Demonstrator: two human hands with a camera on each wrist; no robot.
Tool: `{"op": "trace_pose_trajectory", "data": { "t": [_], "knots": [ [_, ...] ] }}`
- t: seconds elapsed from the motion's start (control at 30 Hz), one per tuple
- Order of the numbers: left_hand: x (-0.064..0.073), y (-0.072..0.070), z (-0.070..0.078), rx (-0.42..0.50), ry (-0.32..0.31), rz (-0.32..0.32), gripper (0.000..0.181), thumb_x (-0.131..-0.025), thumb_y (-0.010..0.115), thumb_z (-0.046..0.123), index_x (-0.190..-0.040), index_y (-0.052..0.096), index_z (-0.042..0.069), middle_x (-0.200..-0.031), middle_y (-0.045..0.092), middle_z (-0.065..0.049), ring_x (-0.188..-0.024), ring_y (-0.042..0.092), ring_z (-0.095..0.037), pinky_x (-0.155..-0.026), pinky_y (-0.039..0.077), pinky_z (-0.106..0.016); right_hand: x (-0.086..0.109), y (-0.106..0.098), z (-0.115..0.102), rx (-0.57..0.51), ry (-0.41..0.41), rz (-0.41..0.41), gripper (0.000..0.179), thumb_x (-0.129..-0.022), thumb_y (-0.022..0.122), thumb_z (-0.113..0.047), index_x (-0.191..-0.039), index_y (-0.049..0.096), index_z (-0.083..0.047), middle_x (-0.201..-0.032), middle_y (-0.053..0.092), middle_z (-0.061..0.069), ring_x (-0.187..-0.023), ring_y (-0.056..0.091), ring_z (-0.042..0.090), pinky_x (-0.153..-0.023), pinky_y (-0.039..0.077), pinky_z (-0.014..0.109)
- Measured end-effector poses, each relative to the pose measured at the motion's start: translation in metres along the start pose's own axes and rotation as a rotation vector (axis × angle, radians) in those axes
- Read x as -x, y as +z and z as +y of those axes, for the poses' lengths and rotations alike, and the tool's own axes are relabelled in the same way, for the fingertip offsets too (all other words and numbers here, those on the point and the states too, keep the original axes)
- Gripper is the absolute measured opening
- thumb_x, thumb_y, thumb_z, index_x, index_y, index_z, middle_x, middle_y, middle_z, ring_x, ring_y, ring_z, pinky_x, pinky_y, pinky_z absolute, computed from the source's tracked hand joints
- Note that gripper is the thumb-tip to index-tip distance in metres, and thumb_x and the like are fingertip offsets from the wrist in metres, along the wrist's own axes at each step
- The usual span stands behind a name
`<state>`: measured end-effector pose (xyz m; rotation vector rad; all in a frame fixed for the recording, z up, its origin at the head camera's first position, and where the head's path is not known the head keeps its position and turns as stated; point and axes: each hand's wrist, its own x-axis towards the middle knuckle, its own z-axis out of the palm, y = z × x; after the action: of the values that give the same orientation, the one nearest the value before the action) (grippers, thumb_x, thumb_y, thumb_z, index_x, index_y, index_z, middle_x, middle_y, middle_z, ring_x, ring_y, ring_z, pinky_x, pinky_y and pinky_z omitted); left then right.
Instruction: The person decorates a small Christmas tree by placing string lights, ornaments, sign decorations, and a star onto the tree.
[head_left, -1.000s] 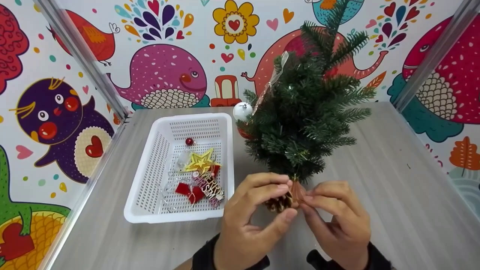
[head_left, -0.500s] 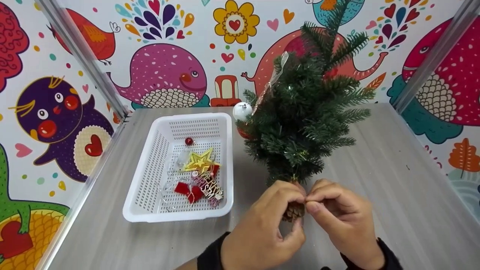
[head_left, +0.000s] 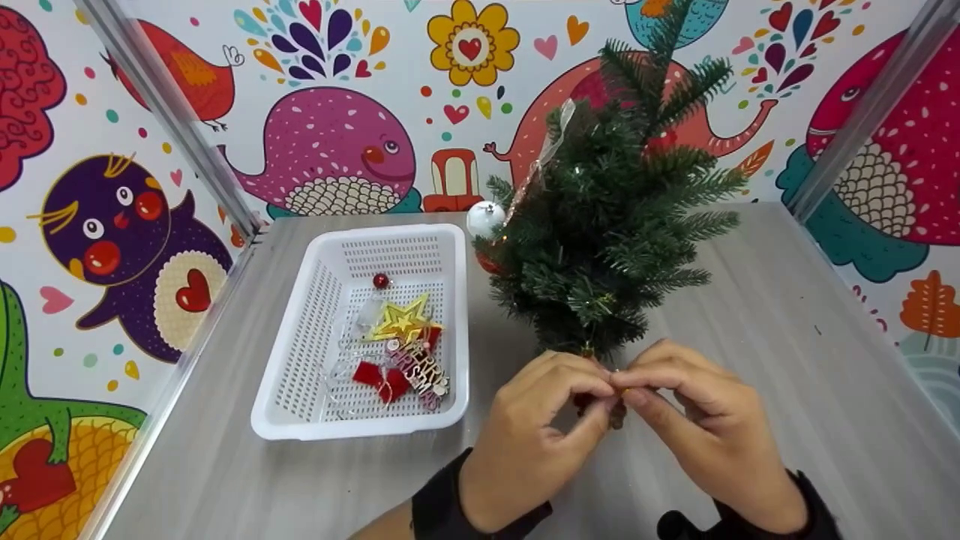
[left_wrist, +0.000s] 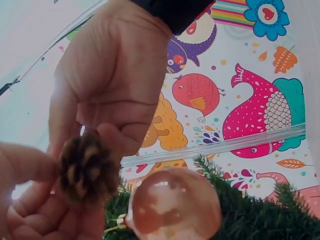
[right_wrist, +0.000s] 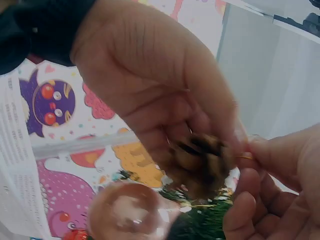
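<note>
In the head view, my left hand (head_left: 544, 424) and right hand (head_left: 701, 420) meet fingertip to fingertip before the artificial Christmas tree (head_left: 600, 225). A brown pine cone (head_left: 617, 416) sits between them, mostly covered by fingers. In the right wrist view, the right hand (right_wrist: 285, 180) pinches a thin gold thread (right_wrist: 245, 156) beside the pine cone (right_wrist: 200, 165). The left hand (right_wrist: 150, 75) has its fingers behind the cone there and its thumb by the thread. A shiny copper bauble (left_wrist: 175, 205) hangs close by on the tree; hands hide it in the head view.
Left of the tree stands a white perforated basket (head_left: 285, 360) holding a gold star (head_left: 405, 321), a red bow (head_left: 382, 381), a Merry Christmas sign (head_left: 420, 375) and a small red ball (head_left: 381, 280). A white bauble (head_left: 486, 219) hangs on the tree's left side.
Both hands have shifted slightly right, with the fingertips now together. The left hand's fingers have moved from around the pine cone towards the right hand's fingertips. More of the cone is covered.
</note>
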<state>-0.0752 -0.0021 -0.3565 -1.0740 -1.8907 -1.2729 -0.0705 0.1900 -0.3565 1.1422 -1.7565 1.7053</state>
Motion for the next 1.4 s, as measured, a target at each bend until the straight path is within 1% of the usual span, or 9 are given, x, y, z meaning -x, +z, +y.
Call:
{"op": "trace_pose_trajectory", "data": {
  "t": [0.17,0.3,0.37,0.53,0.6,0.73,0.9,1.17,1.4],
  "knots": [
    [-0.022,0.003,0.0,-0.104,0.093,0.051,0.015,-0.092,0.075,0.004,-0.106,0.07,0.008,-0.099,0.074,-0.002,-0.09,0.068,-0.01,-0.087,0.054,-0.015,-0.016,-0.005,-0.004,0.017,-0.053,0.119,0.015,-0.092,0.066,0.015,-0.106,0.067,0.019,-0.103,0.073,0.013,-0.093,0.068,0.014,-0.082,0.056,0.019],
    [-0.045,0.005,-0.001,-0.223,0.12,0.107,0.01,-0.095,0.073,0.008,-0.105,0.071,0.009,-0.096,0.074,0.0,-0.087,0.066,-0.009,-0.087,0.053,-0.016,-0.033,-0.013,-0.006,0.074,-0.079,0.209,0.012,-0.089,0.069,0.016,-0.099,0.065,0.021,-0.097,0.073,0.015,-0.088,0.067,0.013,-0.081,0.056,0.018],
    [-0.055,0.007,-0.001,-0.283,0.101,0.136,0.008,-0.096,0.072,0.01,-0.103,0.073,0.01,-0.095,0.075,0.001,-0.087,0.067,-0.009,-0.087,0.054,-0.017,-0.041,-0.017,-0.007,0.2,-0.062,0.232,0.01,-0.091,0.069,0.013,-0.098,0.067,0.018,-0.095,0.072,0.014,-0.085,0.066,0.012,-0.08,0.054,0.017],
    [-0.071,0.013,-0.001,-0.408,-0.009,0.159,0.008,-0.099,0.066,0.012,-0.101,0.074,0.012,-0.093,0.074,0.002,-0.084,0.066,-0.01,-0.082,0.054,-0.019,-0.058,-0.02,-0.007,0.592,-0.027,0.255,0.008,-0.096,0.071,0.0,-0.098,0.073,0.006,-0.093,0.071,0.013,-0.086,0.059,0.003,-0.081,0.046,0.013],
    [-0.074,0.015,-0.001,-0.437,-0.054,0.156,0.009,-0.099,0.065,0.013,-0.101,0.073,0.012,-0.093,0.073,0.002,-0.081,0.065,-0.01,-0.079,0.054,-0.02,-0.063,-0.02,-0.006,0.677,-0.031,0.264,0.006,-0.094,0.071,0.002,-0.1,0.074,0.004,-0.093,0.071,0.015,-0.084,0.055,0.004,-0.08,0.043,0.012],
    [-0.078,0.014,-0.002,-0.445,-0.13,0.151,0.007,-0.098,0.066,0.012,-0.1,0.072,0.013,-0.093,0.073,0.002,-0.082,0.066,-0.01,-0.077,0.055,-0.022,-0.069,-0.016,-0.002,0.794,-0.077,0.287,0.019,-0.087,0.073,0.012,-0.102,0.076,0.002,-0.094,0.071,0.017,-0.079,0.054,0.015,-0.077,0.039,0.012],
    [-0.083,0.012,-0.005,-0.458,-0.189,0.138,0.009,-0.1,0.064,0.014,-0.101,0.073,0.014,-0.096,0.074,0.003,-0.087,0.069,-0.01,-0.08,0.057,-0.023,-0.072,-0.009,0.004,0.891,-0.119,0.298,0.019,-0.088,0.075,0.008,-0.105,0.077,0.0,-0.097,0.071,0.018,-0.086,0.06,0.029,-0.078,0.039,0.018],
    [-0.08,0.014,-0.008,-0.539,-0.174,0.094,0.014,-0.103,0.063,0.018,-0.109,0.075,0.016,-0.101,0.075,0.003,-0.091,0.07,-0.011,-0.085,0.057,-0.023,-0.068,-0.008,0.006,0.926,-0.102,0.275,0.019,-0.092,0.071,0.007,-0.109,0.076,0.0,-0.099,0.071,0.019,-0.088,0.062,0.031,-0.087,0.042,0.016],
    [-0.075,0.015,-0.008,-0.536,-0.131,0.082,0.016,-0.102,0.066,0.018,-0.114,0.075,0.015,-0.105,0.075,0.003,-0.095,0.069,-0.012,-0.088,0.056,-0.026,-0.057,-0.005,0.01,0.921,-0.103,0.293,0.029,-0.088,0.073,0.009,-0.115,0.074,0.0,-0.097,0.07,0.019,-0.082,0.058,0.029,-0.075,0.038,0.025]
  ]
}}
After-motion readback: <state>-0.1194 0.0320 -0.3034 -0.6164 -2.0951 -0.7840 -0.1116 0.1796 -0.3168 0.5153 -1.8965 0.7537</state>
